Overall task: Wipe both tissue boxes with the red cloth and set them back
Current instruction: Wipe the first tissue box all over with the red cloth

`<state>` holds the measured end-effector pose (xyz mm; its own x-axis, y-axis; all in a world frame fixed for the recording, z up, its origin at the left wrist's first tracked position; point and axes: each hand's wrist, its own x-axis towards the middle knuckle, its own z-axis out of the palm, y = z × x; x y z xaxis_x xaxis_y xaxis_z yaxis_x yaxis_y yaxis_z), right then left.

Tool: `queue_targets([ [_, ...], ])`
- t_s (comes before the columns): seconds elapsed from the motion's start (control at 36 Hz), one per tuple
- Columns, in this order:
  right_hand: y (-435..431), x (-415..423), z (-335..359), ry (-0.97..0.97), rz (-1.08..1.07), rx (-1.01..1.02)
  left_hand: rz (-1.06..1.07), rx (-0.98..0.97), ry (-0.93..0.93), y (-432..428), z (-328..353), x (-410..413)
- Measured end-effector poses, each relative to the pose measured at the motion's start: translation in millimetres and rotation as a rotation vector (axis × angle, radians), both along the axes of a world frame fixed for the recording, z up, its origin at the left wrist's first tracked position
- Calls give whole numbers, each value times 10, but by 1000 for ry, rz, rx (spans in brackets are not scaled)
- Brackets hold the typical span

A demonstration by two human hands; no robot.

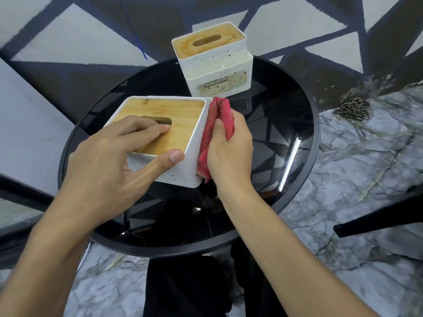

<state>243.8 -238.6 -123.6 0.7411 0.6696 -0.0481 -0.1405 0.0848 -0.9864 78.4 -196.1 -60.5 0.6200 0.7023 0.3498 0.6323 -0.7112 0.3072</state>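
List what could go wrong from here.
The left hand holds the tilted near tissue box by fingers in its lid slot; the lid might lift and the box drop onto the glass table.
The right hand presses the red cloth sideways against it, which may twist it loose.
The far tissue box stands near the table's far edge; a knock could topple it.

Round black glass tabletop, dark rim, under fingers; glass mirrors triangle pattern. Bright strip-light reflection in glass, right of fingers. Wall beyond fingers: dark bands, pale grey triangles; thin blue line running down it. Grey marbled floor right of fingers and nearer camera. Chain heap on floor at wall foot, far right. Dark furniture leg at right edge. Pale grey panel far left
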Motion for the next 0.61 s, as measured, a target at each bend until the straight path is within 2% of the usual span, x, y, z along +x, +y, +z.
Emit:
queue_targets([
  [0.22,-90,-48,61,-165,-32,198,-3,-10,-4,10,-18,9],
  [0.39,-381,-385,39,-290,-54,298,-7,-2,-3,10,-12,12],
  [0.5,-482,-551,-76,-202,-57,280,-25,7,-2,18,-21,9],
  [0.61,-496,-557,-154,-98,-23,155,-1,-4,-11,15,-34,1],
])
